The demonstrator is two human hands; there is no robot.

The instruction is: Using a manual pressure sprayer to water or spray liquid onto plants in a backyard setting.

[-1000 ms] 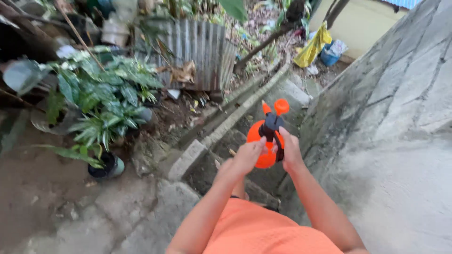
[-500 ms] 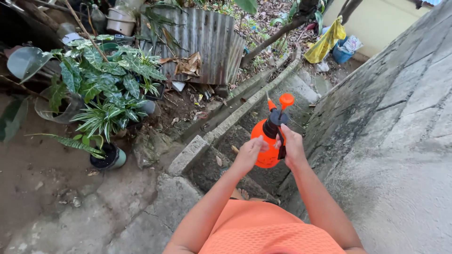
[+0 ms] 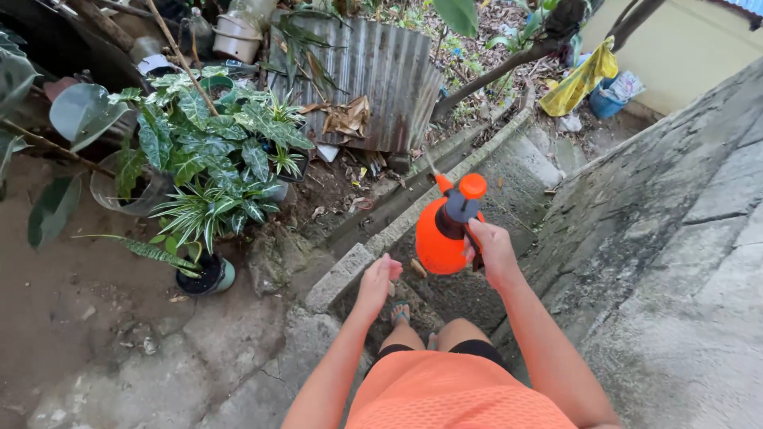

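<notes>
While the orange sprayer is gripped by right-hand fingers, the spread left hand is best kept supporting below.

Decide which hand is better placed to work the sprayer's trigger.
Right. The right hand already grips the handle of the orange sprayer; the left hand hangs open beside it, touching nothing.

1. The right hand grips the handle of an orange pump sprayer.
2. The left hand hangs open, just beside the sprayer, touching nothing.
3. Potted plants stand left; a stone wall rises right.
</notes>
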